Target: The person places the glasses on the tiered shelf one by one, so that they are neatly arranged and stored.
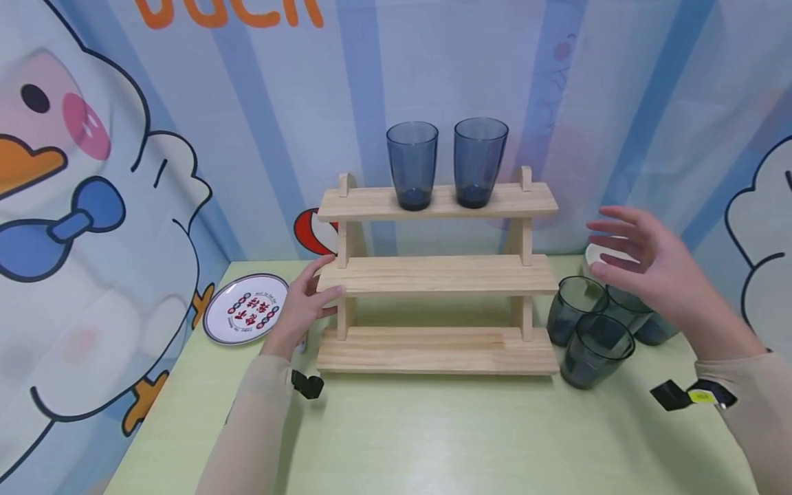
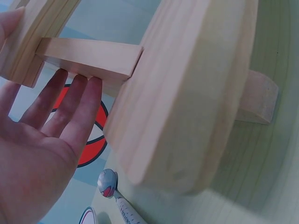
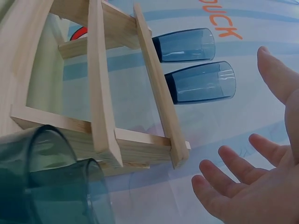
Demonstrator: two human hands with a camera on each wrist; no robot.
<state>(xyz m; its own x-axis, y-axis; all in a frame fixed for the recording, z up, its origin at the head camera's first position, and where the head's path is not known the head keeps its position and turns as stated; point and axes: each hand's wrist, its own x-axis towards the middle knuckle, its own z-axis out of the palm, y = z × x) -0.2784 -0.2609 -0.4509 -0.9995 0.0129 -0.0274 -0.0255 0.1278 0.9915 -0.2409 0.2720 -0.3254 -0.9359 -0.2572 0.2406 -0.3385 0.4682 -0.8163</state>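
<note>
While my left grip [image 1: 297, 309] pinches the pale-wood three-tier shelf [image 1: 439, 275], my right grip [image 1: 652, 261] spreads; only left-wrist view shows the spoon bowl [image 2: 107, 183].

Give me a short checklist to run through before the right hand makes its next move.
1. Wooden rack steadied: ok; the left hand holds it at its left side, by the middle shelf.
2. Right hand free: ok; its fingers are spread and hold nothing.
3. Left glass and right glass on the top shelf upright: ok; both stand mouth up with a gap between them.
4. A glass in the right hand's grip: not ok; none yet.
5. Grouped glasses beside the rack free of one another: cannot tell; they overlap in the head view.
6. Plate apart from the rack: ok; it lies to the left.
</note>
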